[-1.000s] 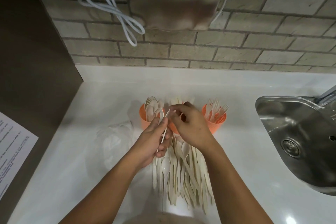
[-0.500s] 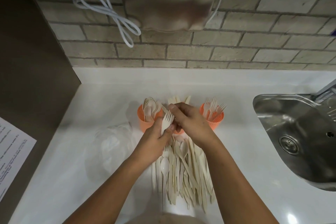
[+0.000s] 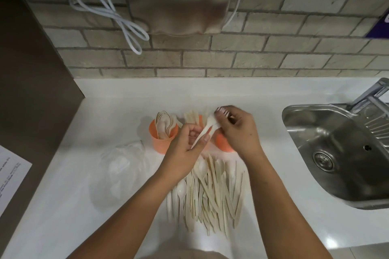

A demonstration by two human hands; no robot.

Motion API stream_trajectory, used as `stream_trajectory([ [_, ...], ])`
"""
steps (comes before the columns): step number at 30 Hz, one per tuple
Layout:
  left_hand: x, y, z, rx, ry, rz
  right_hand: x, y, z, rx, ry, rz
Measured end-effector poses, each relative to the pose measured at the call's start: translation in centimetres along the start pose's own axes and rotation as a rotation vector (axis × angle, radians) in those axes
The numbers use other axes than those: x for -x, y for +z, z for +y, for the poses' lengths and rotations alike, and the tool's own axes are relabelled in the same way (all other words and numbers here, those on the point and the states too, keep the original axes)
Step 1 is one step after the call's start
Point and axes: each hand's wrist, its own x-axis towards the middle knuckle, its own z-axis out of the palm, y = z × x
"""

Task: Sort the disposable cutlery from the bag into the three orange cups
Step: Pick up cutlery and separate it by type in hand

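Note:
Three orange cups stand in a row on the white counter. The left cup (image 3: 162, 143) holds spoons, the middle cup (image 3: 200, 119) holds knives and is mostly hidden, and the right cup (image 3: 223, 143) is partly covered by my right hand. A white plastic fork (image 3: 207, 127) slants between both hands, tines up at the right. My left hand (image 3: 183, 151) pinches its handle end. My right hand (image 3: 239, 130) grips it near the head, above the right cup. A pile of loose cutlery (image 3: 210, 193) lies in front of the cups, with the clear plastic bag (image 3: 124, 166) to its left.
A steel sink (image 3: 336, 153) with a faucet (image 3: 370, 92) is set into the counter at the right. A printed sheet (image 3: 10, 174) lies on the dark surface at far left. A steel wall box (image 3: 179, 0) and a looped white cable (image 3: 113, 17) hang on the brick wall.
The fork has tilted and moved right, from in front of the middle cup toward the right cup. My right hand has shifted right with it, and my left hand now holds only the handle end.

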Motion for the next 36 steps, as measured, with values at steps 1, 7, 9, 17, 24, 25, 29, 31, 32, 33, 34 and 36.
stream_trajectory([
  [1,0.1,0.4,0.0,-0.003,0.017,0.008,-0.7,-1.2,0.1,0.017,-0.034,0.087],
  [7,1.7,1.6,-2.0,-0.026,0.006,0.159,-4.1,-7.4,1.3,0.341,-0.252,0.403],
  [9,2.4,2.0,-2.2,-0.031,-0.014,0.198,-4.7,-7.6,2.5,0.381,-0.259,0.399],
  [17,5.2,2.4,-3.4,-0.275,-0.170,0.312,-3.1,-5.9,6.8,0.772,-0.130,0.023],
  [24,8.8,3.8,-6.2,-0.785,-0.400,0.281,5.2,-4.7,6.9,0.560,0.239,-0.417],
  [25,9.1,4.2,-6.4,-0.807,-0.442,0.268,6.4,-4.2,7.2,0.565,0.330,-0.542],
  [29,9.6,5.2,-7.7,-0.835,-0.469,0.223,10.0,-2.0,8.0,0.504,0.476,-0.709],
  [31,9.4,5.2,-8.0,-0.803,-0.476,0.239,10.5,-1.0,8.3,0.546,0.427,-0.644],
  [32,9.2,5.2,-7.9,-0.786,-0.485,0.248,10.5,-0.7,8.4,0.583,0.401,-0.620],
  [33,9.0,5.2,-7.8,-0.768,-0.498,0.256,10.5,-0.5,8.4,0.599,0.393,-0.609],
  [34,8.9,5.1,-7.7,-0.751,-0.511,0.264,10.5,-0.4,8.5,0.600,0.389,-0.606],
  [36,8.5,5.0,-7.5,-0.736,-0.542,0.264,10.5,-0.1,8.6,0.618,0.369,-0.592],
])
